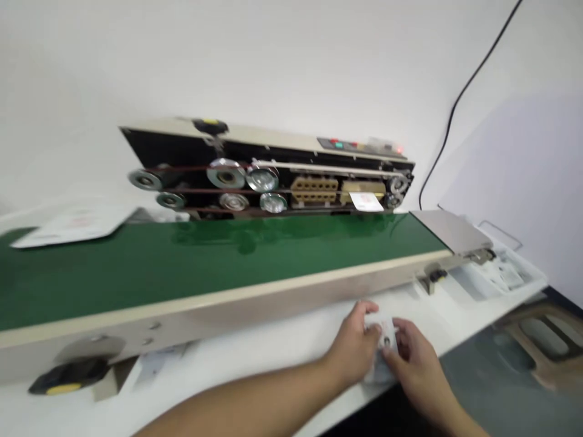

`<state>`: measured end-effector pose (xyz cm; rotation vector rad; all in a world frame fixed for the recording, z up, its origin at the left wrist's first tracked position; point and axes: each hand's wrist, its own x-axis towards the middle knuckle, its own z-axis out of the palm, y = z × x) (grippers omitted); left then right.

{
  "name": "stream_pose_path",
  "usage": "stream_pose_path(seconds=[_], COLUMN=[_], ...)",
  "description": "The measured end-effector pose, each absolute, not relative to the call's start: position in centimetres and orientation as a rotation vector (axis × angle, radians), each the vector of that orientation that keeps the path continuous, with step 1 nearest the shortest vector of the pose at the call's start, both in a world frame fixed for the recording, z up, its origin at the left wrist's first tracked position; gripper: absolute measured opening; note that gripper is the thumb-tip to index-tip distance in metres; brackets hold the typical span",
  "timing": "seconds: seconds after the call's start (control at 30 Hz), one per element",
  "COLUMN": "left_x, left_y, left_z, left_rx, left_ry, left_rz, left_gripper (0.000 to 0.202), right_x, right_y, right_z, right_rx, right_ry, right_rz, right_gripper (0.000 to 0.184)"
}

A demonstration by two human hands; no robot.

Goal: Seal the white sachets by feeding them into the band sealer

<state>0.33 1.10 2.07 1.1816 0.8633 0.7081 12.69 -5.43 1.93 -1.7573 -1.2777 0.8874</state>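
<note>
My left hand (353, 349) and my right hand (416, 364) meet over the white table's front edge (273, 358). Both pinch a small clear plastic packet (381, 349) between thumbs and fingers; the picture is blurred, so what is inside it does not show. The hands lie just in front of the cream side rail of a band sealing machine (268, 176), whose green conveyor belt (204, 258) runs left to right. Another white packet (365, 201) sits at the machine's sealing slot, at the right end of the belt.
A flat white packet (75, 226) lies at the belt's far left end. A metal outfeed plate (449, 230) leads to a white tray (496, 276) with loose packets. A black cable (464, 91) runs up the wall. A wooden chair (542, 340) stands at the lower right.
</note>
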Motion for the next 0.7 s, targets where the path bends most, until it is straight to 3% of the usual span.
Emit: stream_pose_path(seconds=[0.13,0.23,0.5,0.7], left_x=[0.4,0.4,0.5,-0.1], left_y=[1.1,1.0,0.8,1.0], left_z=[2.9,2.9,2.7,0.8], left_rx=[1.025,1.012,0.983,1.033], left_ry=[0.795,0.800,0.800,0.469], left_rz=[0.672,0.674,0.705,0.689], left_gripper=[0.049,0.055,0.053,0.073], right_x=[13.7,14.0,13.2,14.4], right_y=[-3.9,-3.6,-5.5,-7.2], right_z=[3.6,4.1,3.8,3.3], right_rx=[-1.557,-1.490,-1.668,-1.638], right_ry=[-1.097,-1.063,-1.097,-1.203], right_rz=[1.248,1.357,1.300,1.154], right_gripper=[0.049,0.046,0.027,0.041])
